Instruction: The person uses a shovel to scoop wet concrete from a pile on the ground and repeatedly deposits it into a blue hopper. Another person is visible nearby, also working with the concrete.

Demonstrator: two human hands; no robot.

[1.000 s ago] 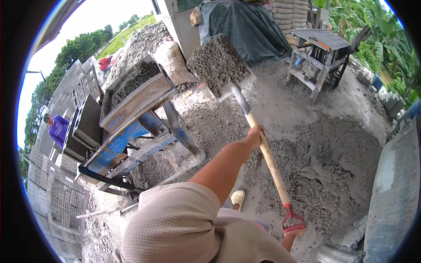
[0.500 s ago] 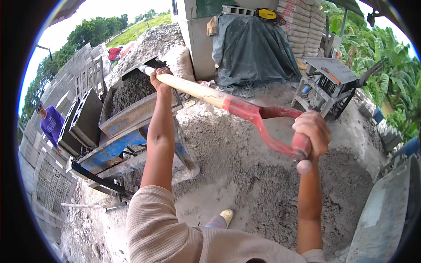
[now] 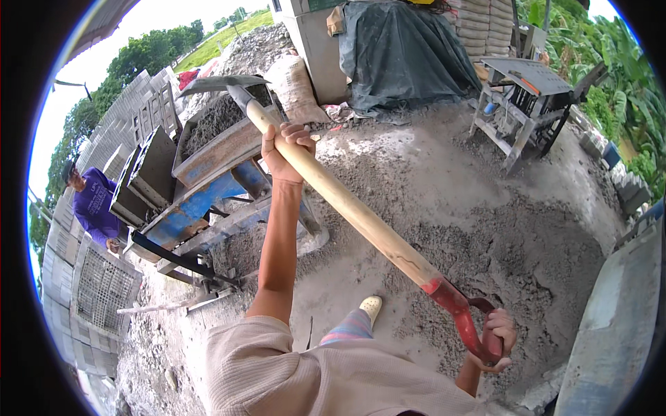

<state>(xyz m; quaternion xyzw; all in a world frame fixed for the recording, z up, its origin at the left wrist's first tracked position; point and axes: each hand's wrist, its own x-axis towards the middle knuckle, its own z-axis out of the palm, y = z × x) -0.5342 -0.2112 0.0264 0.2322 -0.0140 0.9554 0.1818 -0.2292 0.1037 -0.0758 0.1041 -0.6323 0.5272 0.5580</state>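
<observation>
I hold a shovel (image 3: 354, 211) with a pale wooden shaft and a red D-shaped handle, slanting from upper left to lower right. My left hand (image 3: 286, 149) is wrapped round the shaft close below the metal blade. My right hand (image 3: 501, 336) grips the cross-bar of the red handle, low at the right. The blade is turned edge-on above a metal hopper (image 3: 222, 149) that holds dark grey, damp mix. Under the hopper stands a frame with worn blue paint (image 3: 198, 211). Whether any mix lies on the blade cannot be seen.
A person in a purple shirt (image 3: 96, 208) stands at the left beside upright metal mould panels (image 3: 152, 170). Grey mix (image 3: 513, 256) spreads over the ground at right. A tarp-covered heap (image 3: 406, 59), stacked sacks (image 3: 482, 28) and a worn table (image 3: 520, 83) stand farther back.
My right hand has dropped toward me, bringing the handle down. The shovel now slants more steeply, and its blade has risen and turned over above the hopper. The person in purple leans lower.
</observation>
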